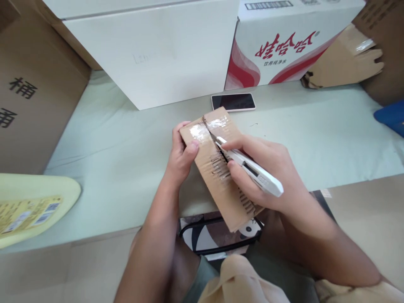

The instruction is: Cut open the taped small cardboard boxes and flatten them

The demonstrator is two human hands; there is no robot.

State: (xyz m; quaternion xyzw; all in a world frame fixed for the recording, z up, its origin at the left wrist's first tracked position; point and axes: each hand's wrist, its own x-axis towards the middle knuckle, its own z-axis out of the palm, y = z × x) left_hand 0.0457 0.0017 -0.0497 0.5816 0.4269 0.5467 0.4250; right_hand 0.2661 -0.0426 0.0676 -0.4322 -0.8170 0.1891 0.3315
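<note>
A small brown cardboard parcel (217, 176) sealed with clear tape is held tilted above the edge of a pale green table (126, 143). My left hand (181, 155) grips its left edge, thumb pressed on the taped top. My right hand (268, 172) is closed round a white utility knife (252, 170). The knife's tip rests on the tape seam running down the middle of the parcel. Part of the parcel's lower end is hidden behind my right hand.
A phone (233, 102) lies face up just beyond the parcel. A large white box (154, 54) and a red-and-white printed carton (277, 46) stand at the back. Brown cartons (34, 97) flank the left and right (347, 59). A yellow package (28, 210) lies at lower left; a blue object (391, 115) at right.
</note>
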